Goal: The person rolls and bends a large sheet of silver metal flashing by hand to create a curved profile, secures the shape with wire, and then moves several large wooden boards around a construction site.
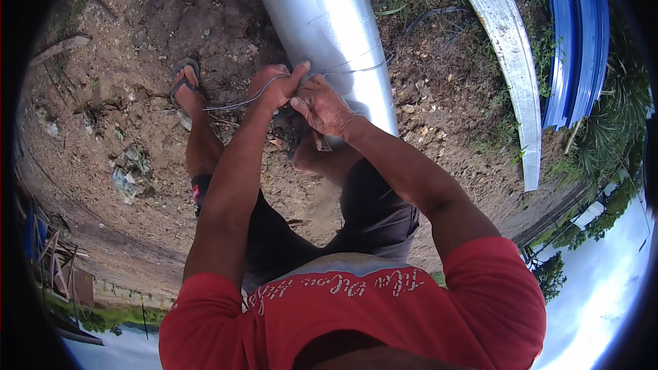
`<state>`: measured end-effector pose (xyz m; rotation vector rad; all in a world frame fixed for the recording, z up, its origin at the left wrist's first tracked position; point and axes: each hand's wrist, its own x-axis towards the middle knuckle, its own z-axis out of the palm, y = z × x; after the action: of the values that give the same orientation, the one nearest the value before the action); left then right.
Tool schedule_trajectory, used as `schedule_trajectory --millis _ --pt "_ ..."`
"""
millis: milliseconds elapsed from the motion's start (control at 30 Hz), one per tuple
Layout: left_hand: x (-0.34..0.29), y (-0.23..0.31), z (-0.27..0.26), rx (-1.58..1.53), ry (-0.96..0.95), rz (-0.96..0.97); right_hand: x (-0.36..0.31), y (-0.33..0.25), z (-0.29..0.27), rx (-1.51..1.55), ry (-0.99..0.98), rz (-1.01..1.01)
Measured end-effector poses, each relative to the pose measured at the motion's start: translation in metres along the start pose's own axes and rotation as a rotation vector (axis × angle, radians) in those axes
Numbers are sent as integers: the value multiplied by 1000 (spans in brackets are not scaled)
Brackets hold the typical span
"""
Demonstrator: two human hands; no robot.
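A large silver roll (322, 10), apparently of sheet metal, lies on the ground in front of me, running from the top of the view toward my legs. Thin grey wire (356, 69) passes across the roll near its close end. My left hand (272, 85) is closed around this wire, and loose strands trail out leftward past the wrist. Close beside it, at the roll's left edge, my right hand (325, 107) is also closed, its fingers pinching the wire near the left thumb. The exact point where the fingers meet the wire is partly hidden.
My sandalled foot (186, 77) stands on brown, stony soil to the left. On the right lie a long grey metal strip (506, 41) and blue ribbed sheets (578, 34) beside grass. Pale rubble (130, 173) and a piece of wood (60, 49) lie at left.
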<state>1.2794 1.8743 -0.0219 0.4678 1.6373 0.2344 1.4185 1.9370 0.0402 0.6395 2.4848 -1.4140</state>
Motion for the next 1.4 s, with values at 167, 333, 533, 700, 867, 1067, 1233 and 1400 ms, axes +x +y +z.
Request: schedule_trajectory --millis 167,333,533,700,867,1067,1233,1400 --pt "18 -11 -4 -1126 42 623 19 -10 18 331 55 268" --pt "20 44 16 -1308 -398 580 12 -49 -19 613 324 279" --pt "-4 61 8 -532 -225 724 -9 5 -112 1119 536 728" --pt "-13 16 17 -837 -379 651 1 35 -125 1081 417 790" --pt "-4 -3 0 -617 -327 752 -1 61 -134 1048 250 784" --pt "17 -15 10 -512 -295 972 -3 93 -135 1021 211 734" --pt "19 -28 19 -435 -276 1152 8 104 -135 1069 174 702" --pt "6 -38 46 -384 -115 1220 39 92 -133 933 218 680"
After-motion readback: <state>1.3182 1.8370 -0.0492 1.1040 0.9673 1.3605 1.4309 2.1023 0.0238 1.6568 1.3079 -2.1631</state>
